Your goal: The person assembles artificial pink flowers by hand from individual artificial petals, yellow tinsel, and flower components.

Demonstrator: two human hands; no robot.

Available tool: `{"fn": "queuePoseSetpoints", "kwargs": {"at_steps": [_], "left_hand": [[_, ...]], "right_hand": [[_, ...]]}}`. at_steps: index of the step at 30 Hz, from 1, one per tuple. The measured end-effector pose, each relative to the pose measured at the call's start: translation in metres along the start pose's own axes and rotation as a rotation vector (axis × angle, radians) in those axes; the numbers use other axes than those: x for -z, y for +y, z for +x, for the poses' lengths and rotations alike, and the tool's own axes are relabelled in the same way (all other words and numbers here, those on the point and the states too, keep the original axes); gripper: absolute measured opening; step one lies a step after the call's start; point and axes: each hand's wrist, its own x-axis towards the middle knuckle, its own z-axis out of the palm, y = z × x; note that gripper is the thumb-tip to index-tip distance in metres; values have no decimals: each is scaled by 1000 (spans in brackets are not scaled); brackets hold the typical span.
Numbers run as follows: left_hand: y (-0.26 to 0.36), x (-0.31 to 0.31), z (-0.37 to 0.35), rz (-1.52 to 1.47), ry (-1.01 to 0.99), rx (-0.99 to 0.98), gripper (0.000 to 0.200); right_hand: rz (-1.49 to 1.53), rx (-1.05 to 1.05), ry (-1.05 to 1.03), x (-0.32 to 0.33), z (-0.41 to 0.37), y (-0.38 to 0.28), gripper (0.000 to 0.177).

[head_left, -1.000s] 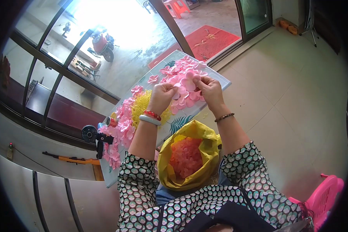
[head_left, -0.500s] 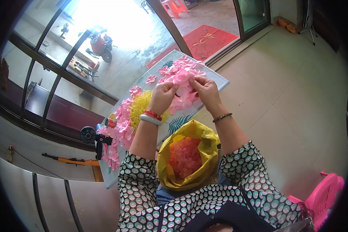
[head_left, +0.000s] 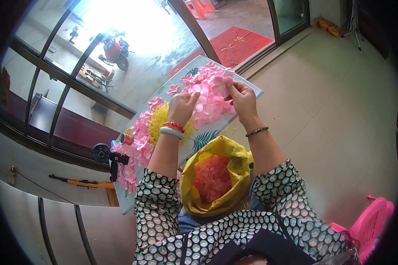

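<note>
Over the far end of the table, my right hand (head_left: 244, 100) pinches a pink artificial flower (head_left: 220, 85) between thumb and fingers. My left hand (head_left: 181, 108) is a little apart from it, thumb and fingers pressed together; anything between them is too small to make out. Loose pink flowers (head_left: 210, 108) lie in a heap beneath and behind both hands. Beside my left wrist is a pile of thin yellow stems (head_left: 159, 123). More pink flowers (head_left: 141, 139) run along the table's left side. A yellow bag (head_left: 239, 176) in my lap gapes upward, with pink petals (head_left: 212, 179) inside.
The narrow table (head_left: 250, 90) has a pale cover with leaf prints. A black clamp-like device (head_left: 112, 157) and a small can (head_left: 126, 139) are at its near left end. Framed glass doors (head_left: 68, 81) stand to the left. A pink plastic chair (head_left: 371, 221) is at lower right.
My hands have moved apart. The flower between them has come away to the right in my right hand, while my left hand has drawn back slightly down and left.
</note>
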Motion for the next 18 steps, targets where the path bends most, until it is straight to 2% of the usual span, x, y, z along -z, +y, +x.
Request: {"fn": "queuePoseSetpoints", "kwargs": {"at_steps": [3, 6, 7, 10, 11, 13, 18], "left_hand": [[6, 8, 2, 318, -108, -20, 45], [15, 7, -3, 481, 123, -145, 49], [25, 8, -3, 397, 152, -114, 47], [36, 1, -4, -267, -7, -21, 41], [38, -2, -4, -385, -89, 54, 33], [37, -1, -5, -440, -119, 67, 29], [39, -4, -11, -535, -137, 46, 21]], "right_hand": [[-17, -4, -11, 2, 1, 3, 23], [19, 12, -44, -1, 3, 7, 22], [40, 23, -56, -1, 4, 7, 22], [35, 4, -62, -6, -4, -1, 20], [23, -6, -100, -6, -5, 1, 20], [-2, -21, -174, -7, -5, 1, 20], [22, -44, -146, -9, -6, -2, 19]]}}
